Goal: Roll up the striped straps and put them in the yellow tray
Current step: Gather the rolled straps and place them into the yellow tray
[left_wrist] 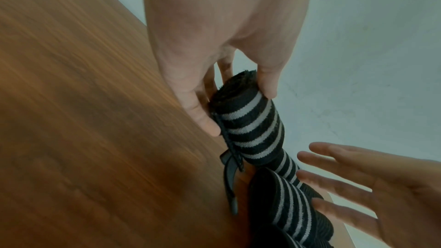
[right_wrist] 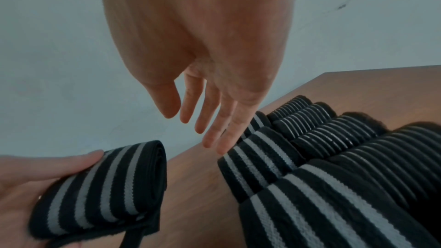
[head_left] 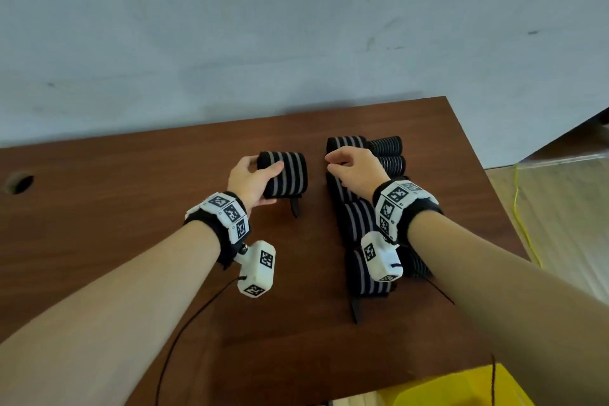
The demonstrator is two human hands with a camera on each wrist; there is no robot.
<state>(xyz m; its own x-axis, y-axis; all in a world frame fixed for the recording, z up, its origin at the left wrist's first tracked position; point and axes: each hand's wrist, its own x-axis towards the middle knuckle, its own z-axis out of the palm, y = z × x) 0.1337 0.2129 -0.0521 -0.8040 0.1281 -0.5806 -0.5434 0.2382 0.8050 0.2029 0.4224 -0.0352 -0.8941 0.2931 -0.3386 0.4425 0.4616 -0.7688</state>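
Observation:
My left hand (head_left: 260,175) grips a rolled black strap with grey stripes (head_left: 290,178) just above the brown table (head_left: 131,208); a black tail (head_left: 295,208) hangs from the roll. In the left wrist view thumb and fingers of the left hand (left_wrist: 238,108) pinch the roll (left_wrist: 253,129) at its end. My right hand (head_left: 336,163) hovers empty over a row of more striped straps (head_left: 357,221). Seen from the right wrist, the fingers (right_wrist: 210,135) of the right hand (right_wrist: 195,129) are straight above the straps (right_wrist: 262,157), beside the held roll (right_wrist: 100,186). A corner of the yellow tray (head_left: 461,386) shows below the table's near edge.
Finely striped black rolls (head_left: 385,147) lie at the far right of the strap row. A round cable hole (head_left: 19,183) is in the table at far left. A grey wall stands behind the table. A yellow cord (head_left: 524,224) runs over the floor at right.

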